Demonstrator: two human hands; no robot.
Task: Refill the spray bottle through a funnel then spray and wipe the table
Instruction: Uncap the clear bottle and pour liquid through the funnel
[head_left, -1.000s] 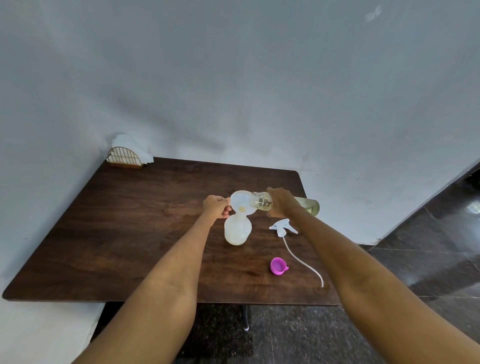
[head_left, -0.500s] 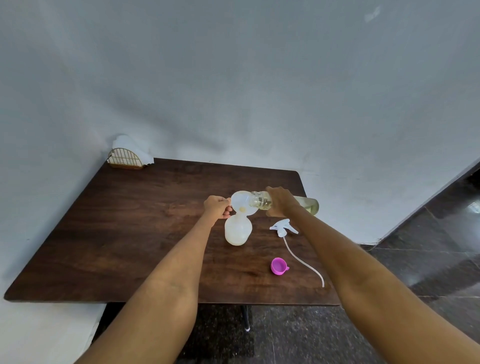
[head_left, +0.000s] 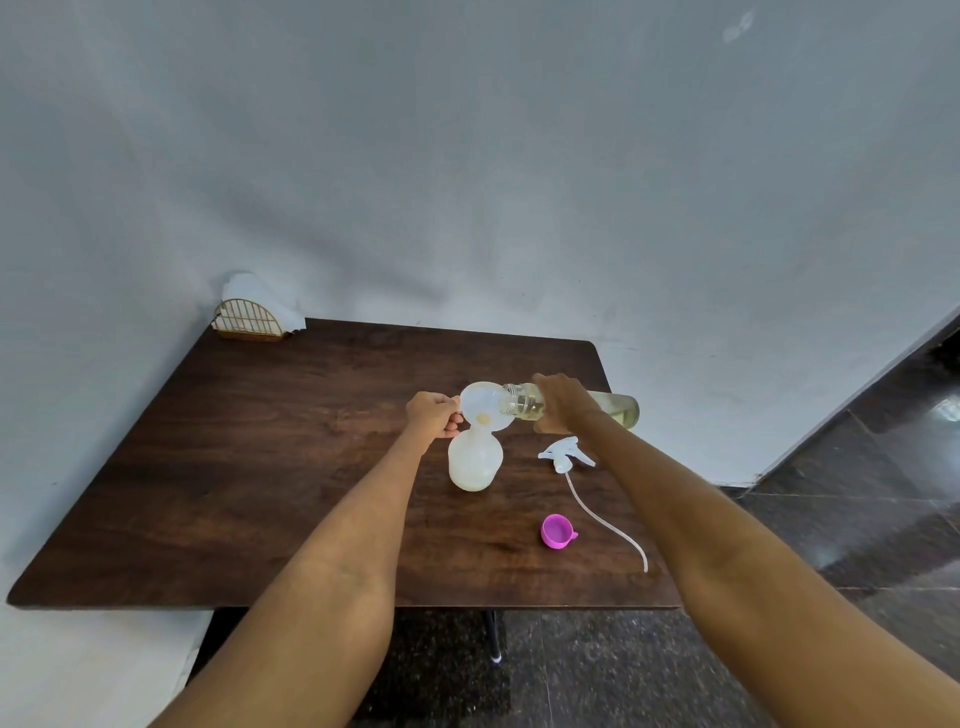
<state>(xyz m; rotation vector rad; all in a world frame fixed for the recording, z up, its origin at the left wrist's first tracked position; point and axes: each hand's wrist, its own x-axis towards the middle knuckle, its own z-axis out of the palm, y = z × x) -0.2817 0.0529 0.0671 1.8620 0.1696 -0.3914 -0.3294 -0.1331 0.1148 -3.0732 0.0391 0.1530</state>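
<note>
Yellowish liquid pools in the funnel atop the spray bottle, mid-table toward the right edge. Little has changed over the last second: the clear bottle stays tipped, so refilling continues. Left hand pinches the funnel rim; right hand grips the clear bottle.

Dark brown table with wood grain pattern. Translucent white spray bottle, white funnel on top with a pale yellow spot in the middle. Clear refill bottle with pale yellow liquid inside. White trigger sprayer head with whitish tube. Bright pink cap. Golden wire napkin holder with white napkins. Light grey-blue wall. Dark glossy floor.
</note>
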